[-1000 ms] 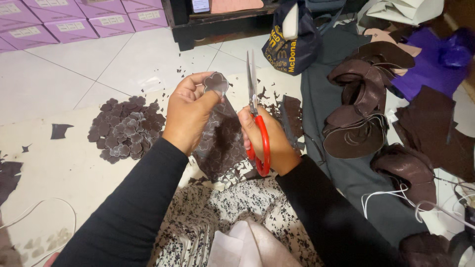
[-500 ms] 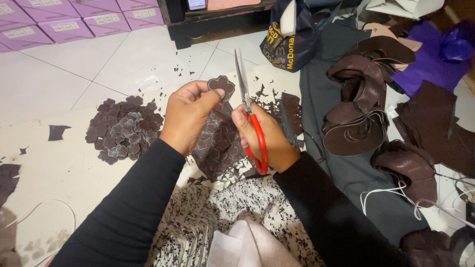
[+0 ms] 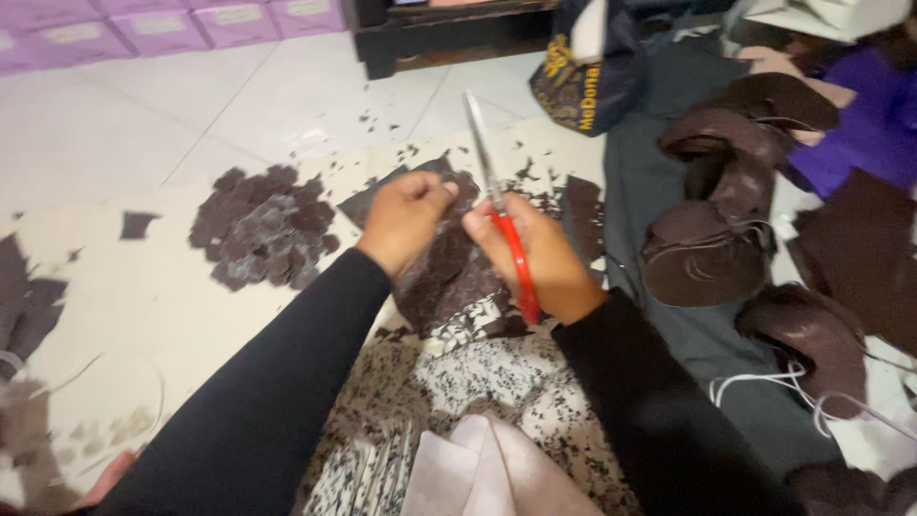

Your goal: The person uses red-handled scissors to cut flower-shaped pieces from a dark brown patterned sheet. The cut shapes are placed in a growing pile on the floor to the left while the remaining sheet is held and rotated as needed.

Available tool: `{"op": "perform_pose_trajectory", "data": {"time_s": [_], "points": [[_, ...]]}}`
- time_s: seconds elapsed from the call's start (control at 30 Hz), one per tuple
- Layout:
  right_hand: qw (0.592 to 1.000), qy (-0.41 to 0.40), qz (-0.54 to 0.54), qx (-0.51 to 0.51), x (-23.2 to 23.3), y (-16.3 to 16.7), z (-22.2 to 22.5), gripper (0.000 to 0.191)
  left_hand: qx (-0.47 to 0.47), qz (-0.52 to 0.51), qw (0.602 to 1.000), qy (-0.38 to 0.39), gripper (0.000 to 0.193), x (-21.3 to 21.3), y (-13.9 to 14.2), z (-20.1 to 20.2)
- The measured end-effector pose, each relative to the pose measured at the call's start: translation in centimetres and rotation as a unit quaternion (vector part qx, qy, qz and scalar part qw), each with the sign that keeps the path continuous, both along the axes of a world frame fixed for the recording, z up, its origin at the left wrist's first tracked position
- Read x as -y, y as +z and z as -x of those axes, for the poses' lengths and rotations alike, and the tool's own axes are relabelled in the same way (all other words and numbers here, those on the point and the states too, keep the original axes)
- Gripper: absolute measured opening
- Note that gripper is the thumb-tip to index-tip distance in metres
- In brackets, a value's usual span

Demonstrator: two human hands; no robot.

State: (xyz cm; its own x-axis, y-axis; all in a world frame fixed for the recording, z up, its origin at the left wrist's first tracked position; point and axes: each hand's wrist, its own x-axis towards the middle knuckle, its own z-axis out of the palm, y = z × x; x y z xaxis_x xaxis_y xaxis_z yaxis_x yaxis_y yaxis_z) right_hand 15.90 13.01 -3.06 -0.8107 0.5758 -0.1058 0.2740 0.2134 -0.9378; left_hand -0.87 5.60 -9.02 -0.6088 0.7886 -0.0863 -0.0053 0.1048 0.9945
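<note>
My right hand [image 3: 535,253] grips red-handled scissors [image 3: 499,205], blades pointing up and away, nearly closed. My left hand [image 3: 401,220] pinches a small dark brown piece of material [image 3: 458,186] right beside the blades. More of the brown sheet [image 3: 449,277] lies under both hands over my lap. Both arms wear black sleeves.
A pile of cut brown pieces [image 3: 267,227] lies on a pale sheet to the left, with scraps scattered about. Brown shoes [image 3: 712,205] and brown sheets [image 3: 860,258] lie on the right. A dark bag [image 3: 583,76], purple boxes [image 3: 162,24] and dark furniture [image 3: 430,33] stand beyond. Speckled cloth [image 3: 468,382] covers my lap.
The scissors' blades have tilted from upright to leaning left. My left hand closed in toward the blades with the brown piece, and both hands sit slightly lower in view.
</note>
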Motion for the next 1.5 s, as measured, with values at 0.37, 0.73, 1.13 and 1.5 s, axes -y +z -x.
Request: {"op": "perform_pose_trajectory", "data": {"time_s": [0.37, 0.73, 1.13, 1.5], "points": [[0.999, 0.028, 0.015, 0.006, -0.7, 0.5, -0.7, 0.034, -0.054, 0.175, 0.933, 0.309, 0.038, 5.3, -0.4, 9.1], [0.998, -0.002, -0.032, 0.05, -0.9, 1.3, -0.6, 0.032, -0.313, 0.303, 0.889, 0.141, 0.029, 4.2, -2.8, 8.3], [0.99, 0.037, -0.032, 0.131, -2.2, 1.1, -0.7, 0.041, -0.2, 0.373, 0.905, 0.025, 0.044, -0.2, -18.9, -2.6], [0.979, 0.009, 0.105, 0.172, -4.2, 2.1, -2.1, 0.042, -0.091, 0.468, 0.861, 0.177, 0.089, -3.6, -19.0, -4.0]]}}
